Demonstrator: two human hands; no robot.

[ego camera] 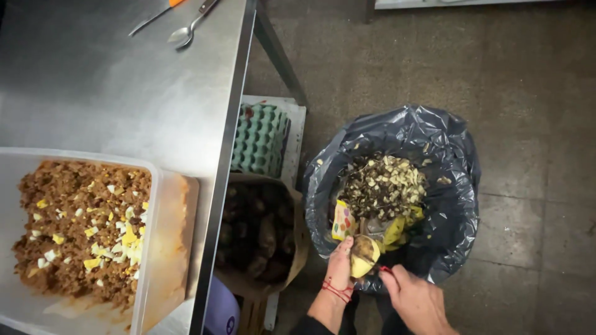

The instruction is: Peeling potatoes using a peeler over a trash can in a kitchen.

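Table [124,87], left: brushed stainless steel, dull sheen, faint streaks. Spoon [186,31] at its far edge: polished metal, brighter than the tabletop.

Tub [167,248], near left: translucent plastic, smooth, smeared orange at the rim; filling coarse and crumbly, matt brown with moist yellow and white bits.

Egg trays [259,139] beneath the table: moulded paper pulp, green, matt, fibrous. Sack [298,242] beside them: brown paper, creased, matt.

Bin liner [459,205], right: thin black plastic, glossy, heavily crinkled. Peelings inside look dry and rough.

Potato [363,255] in the left hand [338,263]: rough dark skin, wet-looking yellow flesh. Red thread at that wrist.

Floor [534,93]: mottled concrete or stone, matt, gritty.
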